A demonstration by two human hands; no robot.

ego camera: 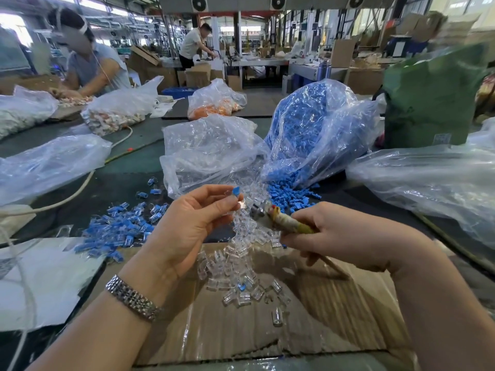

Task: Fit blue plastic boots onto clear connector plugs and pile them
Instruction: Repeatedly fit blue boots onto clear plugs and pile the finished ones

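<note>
My left hand [192, 220] is raised over the table and pinches a clear plug with a blue boot [237, 192] at its fingertips. My right hand [334, 236] grips a tape-wrapped stick tool [289, 223] whose tip points toward the left hand. Loose clear plugs [241, 271] lie scattered on the cardboard [267, 330] below. To the left lies a pile of fitted blue-and-clear pieces [120, 228]. Loose blue boots [289, 195] spill from the blue-filled bag [313, 129].
A clear bag of plugs [209, 148] sits behind my hands. More plastic bags [428, 178] lie left and right, a green sack [428, 103] at the back right. A white cable [67, 196] crosses the dark table. A person [88, 62] works at the far left.
</note>
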